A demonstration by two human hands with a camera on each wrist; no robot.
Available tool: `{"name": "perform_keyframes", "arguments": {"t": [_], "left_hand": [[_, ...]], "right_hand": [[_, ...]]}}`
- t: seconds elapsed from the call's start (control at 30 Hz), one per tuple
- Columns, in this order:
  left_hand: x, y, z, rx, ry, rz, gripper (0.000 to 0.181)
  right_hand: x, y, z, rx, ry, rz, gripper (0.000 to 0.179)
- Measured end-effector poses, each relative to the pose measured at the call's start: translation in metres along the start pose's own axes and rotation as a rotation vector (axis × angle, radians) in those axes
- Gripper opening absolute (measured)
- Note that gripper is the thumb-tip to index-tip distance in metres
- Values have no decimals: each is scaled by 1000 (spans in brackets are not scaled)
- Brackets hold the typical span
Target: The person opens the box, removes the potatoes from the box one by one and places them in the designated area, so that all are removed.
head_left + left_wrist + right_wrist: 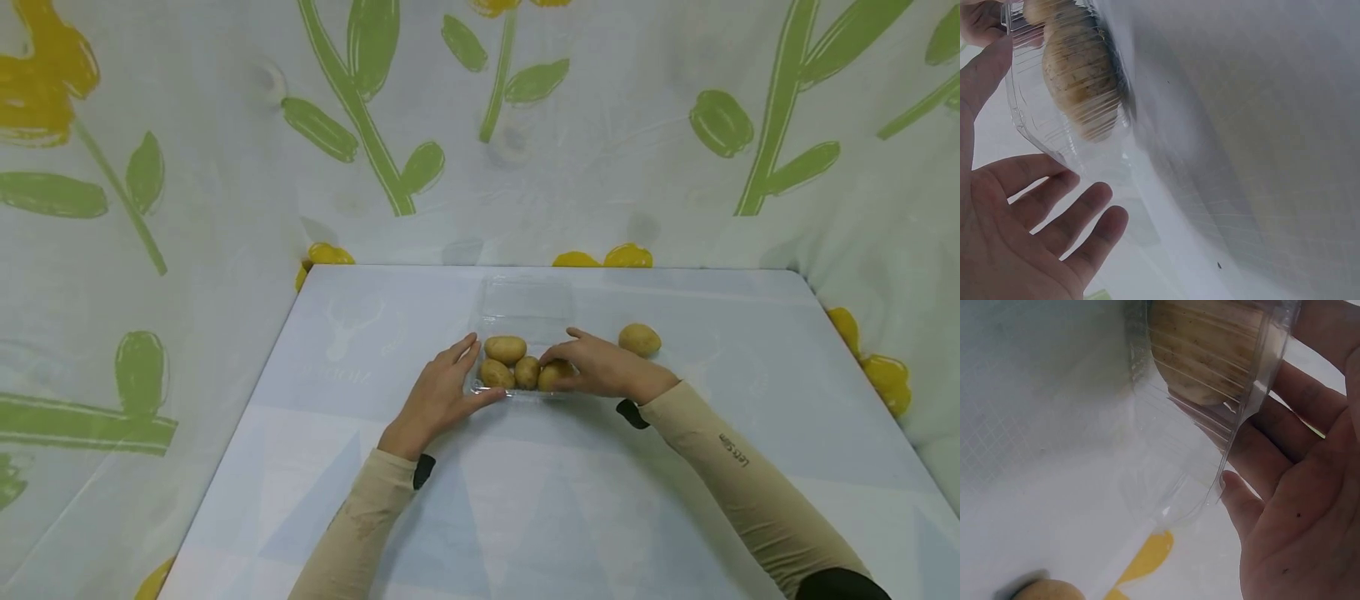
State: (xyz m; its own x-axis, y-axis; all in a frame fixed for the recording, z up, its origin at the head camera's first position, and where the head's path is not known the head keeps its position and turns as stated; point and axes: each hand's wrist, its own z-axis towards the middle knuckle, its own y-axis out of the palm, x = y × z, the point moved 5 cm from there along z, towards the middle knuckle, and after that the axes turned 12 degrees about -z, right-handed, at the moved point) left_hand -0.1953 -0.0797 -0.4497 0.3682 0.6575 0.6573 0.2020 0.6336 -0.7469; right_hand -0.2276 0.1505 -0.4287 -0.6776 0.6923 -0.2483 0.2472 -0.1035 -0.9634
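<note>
A clear plastic clamshell box (480, 385) lies on the table with its lid (527, 297) folded back, away from me. Several potatoes (506, 350) sit inside it. My left hand (438, 400) rests at the box's left front corner, thumb by the front rim and extended fingers along the side; the left wrist view shows its fingertips touching the clear wall. Over the box's right end, my right hand (603, 367) grips a potato (553, 374) inside, its fingers reaching over the rim. In the right wrist view, a potato (1204, 350) shows through the ribbed wall.
One loose potato (639, 340) lies on the table just beyond my right wrist. The pale table (540, 500) has a patterned cover. Behind and beside it hang white curtains (600, 167) printed with green stems and yellow flowers.
</note>
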Motion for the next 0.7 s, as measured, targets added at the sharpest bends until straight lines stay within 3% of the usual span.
{"name": "perform_keyframes", "arguments": {"t": [0.3,0.7], "left_hand": [[-1,-1,0,7,12,0,94],[-3,0,-1,10,20,6,94]], "right_hand": [[0,3,-1,22,-65,-20,40],[0,5,-2,87,-76,-15,39]]}}
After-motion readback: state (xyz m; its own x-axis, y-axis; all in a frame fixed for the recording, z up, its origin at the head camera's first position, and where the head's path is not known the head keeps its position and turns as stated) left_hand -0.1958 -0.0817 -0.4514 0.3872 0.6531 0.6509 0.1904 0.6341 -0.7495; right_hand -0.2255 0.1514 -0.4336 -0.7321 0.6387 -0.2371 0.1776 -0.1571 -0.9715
